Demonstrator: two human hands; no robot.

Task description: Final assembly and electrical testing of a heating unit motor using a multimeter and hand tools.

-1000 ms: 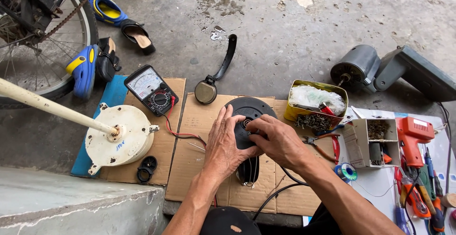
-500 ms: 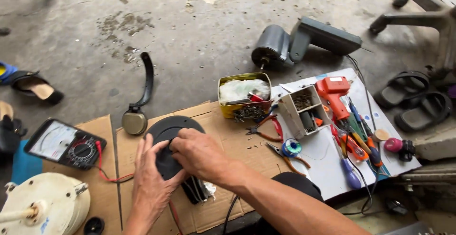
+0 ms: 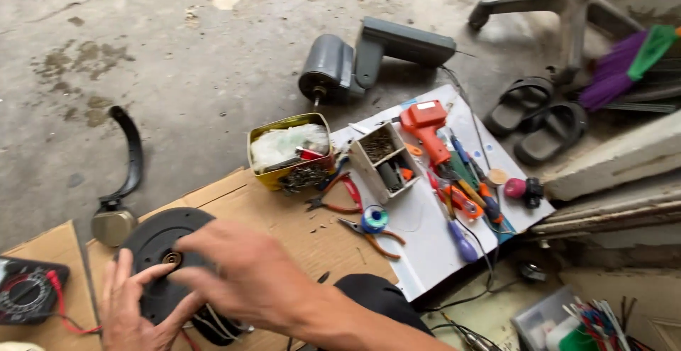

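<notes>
Head view: a black round disc (image 3: 159, 252) lay on brown cardboard (image 3: 284, 209) at the near left. The left hand (image 3: 131, 308) gripped its near edge, fingers curled on it. The right hand (image 3: 245, 269) lay across its centre, fingers spread and pressing. Steadying the rim while working the hub seemed wise. Farther right stood a yellow rectangular tin (image 3: 291, 152) of screws, then a white compartment box (image 3: 383, 161) and an orange drill (image 3: 425, 127).

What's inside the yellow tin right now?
The yellow tin holds a crumpled clear plastic bag on top, something red, and dark small metal bits along its front edge. Whatever lies beneath the bag is hidden.
</notes>
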